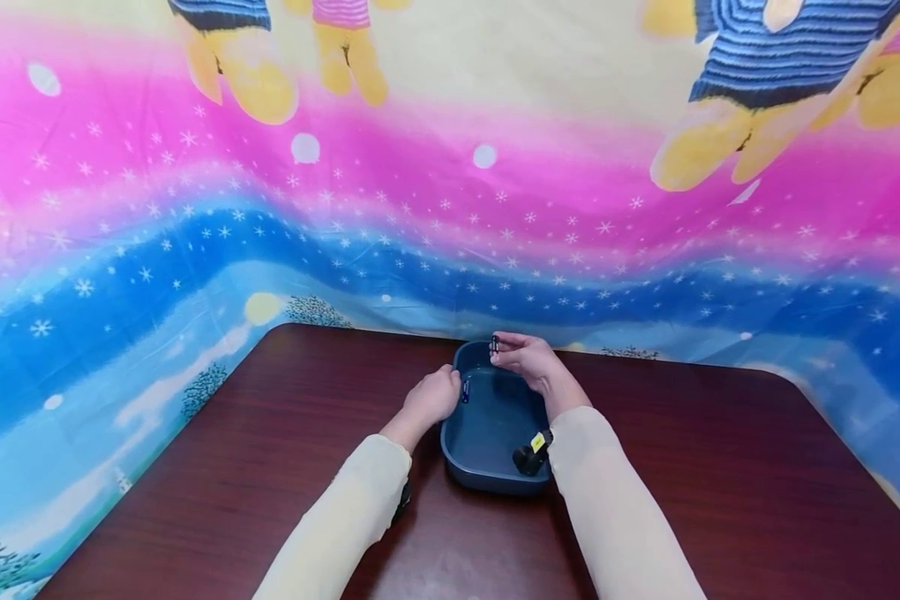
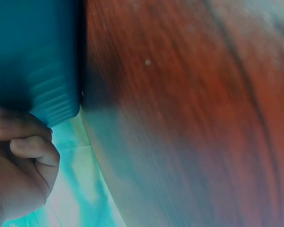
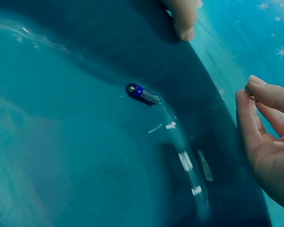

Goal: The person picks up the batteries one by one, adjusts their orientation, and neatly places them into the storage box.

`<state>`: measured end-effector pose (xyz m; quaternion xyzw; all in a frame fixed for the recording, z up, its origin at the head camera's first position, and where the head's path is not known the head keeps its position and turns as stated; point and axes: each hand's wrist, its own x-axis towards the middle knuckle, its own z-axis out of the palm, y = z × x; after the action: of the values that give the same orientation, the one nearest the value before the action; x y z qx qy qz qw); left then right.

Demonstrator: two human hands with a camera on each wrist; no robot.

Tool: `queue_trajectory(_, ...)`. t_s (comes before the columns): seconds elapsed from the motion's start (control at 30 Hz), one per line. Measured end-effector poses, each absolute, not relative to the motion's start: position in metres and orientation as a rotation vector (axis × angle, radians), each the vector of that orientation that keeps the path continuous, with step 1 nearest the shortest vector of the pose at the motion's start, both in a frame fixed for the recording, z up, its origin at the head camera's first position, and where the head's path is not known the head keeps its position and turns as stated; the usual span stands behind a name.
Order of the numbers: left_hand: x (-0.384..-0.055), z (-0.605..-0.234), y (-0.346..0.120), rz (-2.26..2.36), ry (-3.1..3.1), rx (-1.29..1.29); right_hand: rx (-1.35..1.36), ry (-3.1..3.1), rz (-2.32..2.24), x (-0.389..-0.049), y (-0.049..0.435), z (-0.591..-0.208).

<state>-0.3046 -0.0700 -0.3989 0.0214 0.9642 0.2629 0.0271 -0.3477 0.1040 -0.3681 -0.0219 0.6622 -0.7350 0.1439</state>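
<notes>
A deep blue-grey plastic tub stands on the table. My left hand grips its left rim; in the left wrist view, that hand's curled fingers are against the ribbed outer wall. Above the tub's far end, my right hand pinches a small dark battery between thumb and fingertips. The right wrist view shows only the end of this held battery. Inside the tub, another battery, blue with a round end, lies near the wall on the left hand's side.
The dark red-brown wooden table extends to both sides of the tub. A printed cloth with snowflakes and cartoon figures hangs behind it. A black wrist camera on the right sleeve hangs over the tub's near right corner.
</notes>
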Motion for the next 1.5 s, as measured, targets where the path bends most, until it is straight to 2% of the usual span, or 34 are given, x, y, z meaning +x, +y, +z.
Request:
queue_trajectory(0.37,-0.304,-0.399,-0.069,0.824,3.005,0.071,0.016,1.931,-2.073,-0.350,0.092,-0.375)
queue_trajectory(1.0,-0.305,-0.398,-0.069,0.793,3.001,0.047,0.103,2.157,-1.632,-0.350,0.078,-0.390)
queue_trajectory(1.5,-0.304,-0.396,-0.071,0.830,2.975,0.054,-0.094,2.438,-1.255,-0.349,0.073,-0.397)
